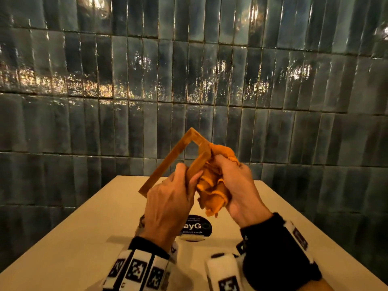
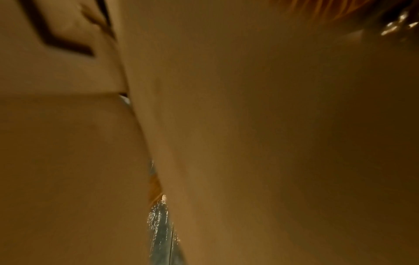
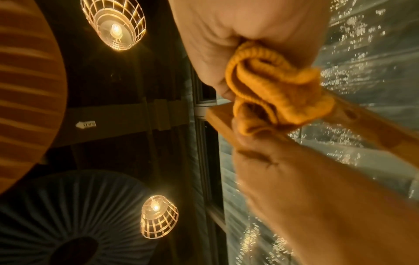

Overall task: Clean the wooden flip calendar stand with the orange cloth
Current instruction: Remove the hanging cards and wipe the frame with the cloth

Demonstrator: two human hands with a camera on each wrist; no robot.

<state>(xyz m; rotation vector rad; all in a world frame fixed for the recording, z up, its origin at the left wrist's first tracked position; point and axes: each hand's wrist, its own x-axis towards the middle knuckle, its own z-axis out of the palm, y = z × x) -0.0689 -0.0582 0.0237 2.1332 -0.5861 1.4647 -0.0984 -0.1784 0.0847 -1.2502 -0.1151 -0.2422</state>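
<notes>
I hold the wooden calendar stand, an open rectangular frame, tilted in the air above the table. My left hand grips its lower part, thumb and fingers curled round a bar. The bunched orange cloth is gripped in my right hand and wraps the stand's right bar. In the right wrist view the orange cloth folds over the wooden stand between the fingers. The left wrist view is filled by blurred skin close to the lens.
A pale table lies below, with a round black label near its middle. A dark glossy tiled wall stands close behind. Wire-cage lamps hang overhead in the right wrist view.
</notes>
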